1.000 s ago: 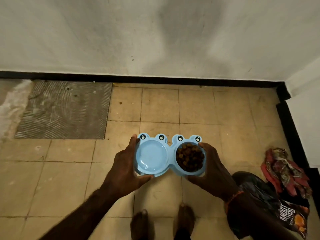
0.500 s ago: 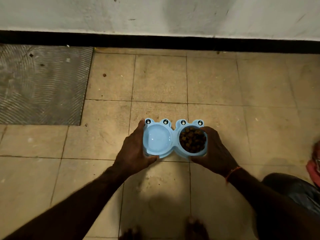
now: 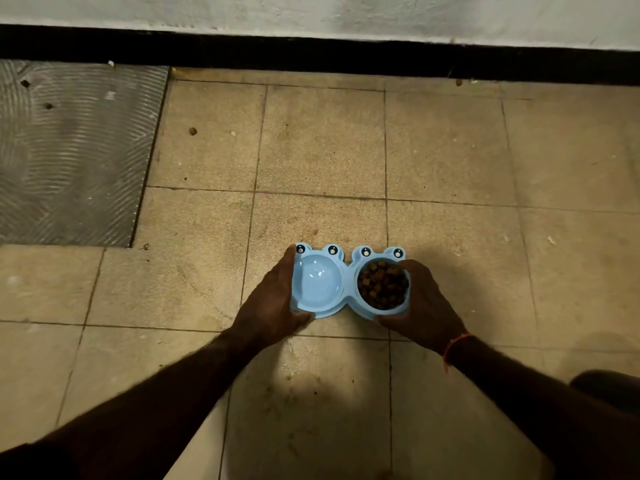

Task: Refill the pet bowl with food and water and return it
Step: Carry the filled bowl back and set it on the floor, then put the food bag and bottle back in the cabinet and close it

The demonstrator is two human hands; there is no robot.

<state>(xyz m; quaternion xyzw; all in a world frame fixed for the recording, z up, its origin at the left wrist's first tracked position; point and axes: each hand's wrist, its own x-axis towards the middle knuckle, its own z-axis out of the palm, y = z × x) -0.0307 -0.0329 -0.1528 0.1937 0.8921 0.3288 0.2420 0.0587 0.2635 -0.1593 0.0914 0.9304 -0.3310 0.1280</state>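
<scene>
Blue double bowl held at both ends

Blue plastic pet bowl (image 3: 348, 284) is held low over the tiled floor (image 3: 311, 150). Left hand (image 3: 273, 306) is clamped on the left end, right hand (image 3: 420, 306) on the right end. Left compartment (image 3: 317, 282): pale, glossy. Right compartment: brown kibble (image 3: 382, 284). Ribbed grey mat (image 3: 69, 150) lies far left.

Glossy plastic bowl (image 3: 347, 282); matt rough floor tiles (image 3: 322, 140); ribbed mat (image 3: 69, 150).
</scene>
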